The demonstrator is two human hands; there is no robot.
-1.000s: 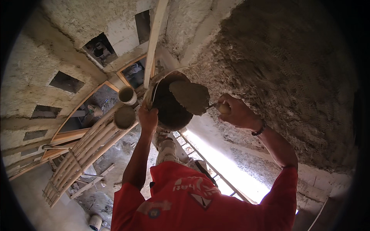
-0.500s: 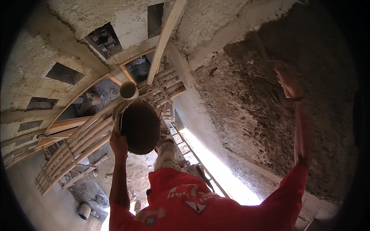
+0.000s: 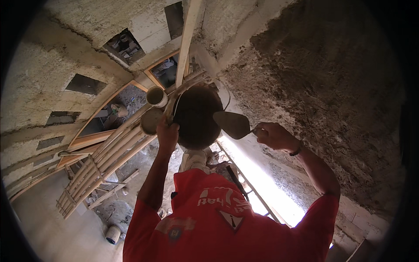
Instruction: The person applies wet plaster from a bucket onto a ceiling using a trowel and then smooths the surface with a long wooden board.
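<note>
My left hand (image 3: pixel 167 133) is closed on the near left rim of a dark round pan (image 3: pixel 194 113), whose inside is shadowed. My right hand (image 3: pixel 273 136) grips a trowel; its blade (image 3: pixel 231 124) is over the pan's right edge and carries no visible heap of mortar. Behind the pan at the left stand a pale bucket (image 3: pixel 156 97) and a second round container (image 3: pixel 151 122) with grey content, on bamboo poles.
Rough plastered wall (image 3: pixel 331 100) rises on the right. The bamboo scaffold (image 3: pixel 98 168) runs to the lower left, high above a littered floor. An upright timber (image 3: pixel 185 43) stands ahead; a ladder (image 3: pixel 273 214) shows below in bright light. Wood-framed openings (image 3: pixel 165 70) pierce the left wall.
The mortar heap on the trowel has gone. My right hand swung out to the wall and came back to the pan. The pan dipped down-left, then moved back up-right with my left hand.
</note>
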